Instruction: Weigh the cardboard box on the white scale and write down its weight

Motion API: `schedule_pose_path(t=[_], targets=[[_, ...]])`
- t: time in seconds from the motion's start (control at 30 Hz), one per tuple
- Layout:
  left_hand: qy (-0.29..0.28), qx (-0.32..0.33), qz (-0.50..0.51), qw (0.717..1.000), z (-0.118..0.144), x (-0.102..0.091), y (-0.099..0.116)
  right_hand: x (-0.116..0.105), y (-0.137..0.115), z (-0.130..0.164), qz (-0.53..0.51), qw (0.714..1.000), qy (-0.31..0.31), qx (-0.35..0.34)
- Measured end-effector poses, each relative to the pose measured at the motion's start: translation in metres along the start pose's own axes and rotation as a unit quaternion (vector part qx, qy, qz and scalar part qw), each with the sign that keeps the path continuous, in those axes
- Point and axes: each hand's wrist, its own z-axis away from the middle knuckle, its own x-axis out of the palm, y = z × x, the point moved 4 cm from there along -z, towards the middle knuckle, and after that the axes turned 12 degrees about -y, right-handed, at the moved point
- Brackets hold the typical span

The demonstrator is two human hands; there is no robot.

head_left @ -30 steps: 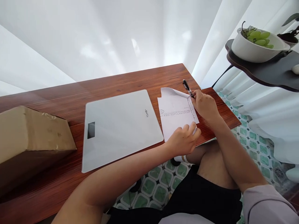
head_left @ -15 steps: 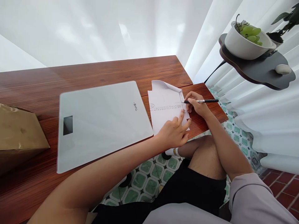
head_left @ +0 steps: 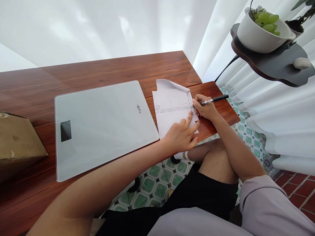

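Note:
My right hand grips a black pen, its tip at the right side of a white sheet of paper. Small marks or characters run in a row across the sheet and up its right side, with an oval mark at the left end. The paper's far edge is folded over. Resting on the lower right of the sheet is my left hand, its fingers spread and the index finger close to the pen tip. That hand holds nothing.
A flat white scale with a dark display lies left of the paper on the wooden table. At far left stands a cardboard box. A dark shelf at upper right bears a white bowl of green grapes.
The pen has tilted from nearly level to slanting, its rear end raised, and the right-hand fingers have closed nearer its tip. My left hand stays on the paper. The view has shifted slightly.

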Motion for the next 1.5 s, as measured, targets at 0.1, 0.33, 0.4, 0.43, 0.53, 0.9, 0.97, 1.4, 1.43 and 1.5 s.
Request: schedule_pose_path(t=[0.1, 0.33, 0.4, 0.43, 0.53, 0.9, 0.97, 1.4, 1.43, 1.5], targets=[[0.002, 0.001, -0.001, 1.0, 0.0, 0.0, 0.0, 0.001, -0.001, -0.001, 0.004, 1.0, -0.001, -0.011], [-0.005, 0.001, -0.003, 1.0, 0.001, 0.0, -0.001, 0.001, 0.004, -0.002, 0.013, 1.0, 0.001, -0.004], [-0.005, 0.005, -0.002, 1.0, 0.001, -0.001, -0.001, 0.001, 0.002, -0.002, 0.01, 1.0, 0.002, -0.015], [-0.005, 0.006, -0.002, 1.0, 0.001, -0.001, -0.001, 0.001, 0.001, -0.002, 0.009, 1.0, 0.002, -0.023], [-0.008, 0.006, -0.005, 1.0, 0.001, -0.002, -0.001, 0.001, -0.001, -0.002, 0.002, 0.999, -0.004, -0.033], [-0.012, 0.002, -0.004, 1.0, 0.002, -0.001, -0.002, 0.001, 0.003, -0.003, -0.002, 1.0, 0.002, -0.013], [-0.011, 0.002, -0.005, 1.0, 0.002, -0.001, -0.003, 0.001, 0.002, -0.003, -0.005, 1.0, 0.0, -0.007], [-0.014, 0.006, -0.004, 1.0, 0.001, 0.0, 0.0, -0.006, 0.008, -0.001, -0.033, 0.996, 0.076, -0.033], [-0.012, 0.006, -0.004, 1.0, 0.001, 0.0, 0.0, -0.01, 0.006, -0.001, -0.014, 0.993, 0.109, -0.04], [-0.004, 0.007, -0.006, 1.0, 0.001, 0.0, 0.0, -0.017, 0.002, 0.0, 0.049, 0.984, 0.164, -0.053]])
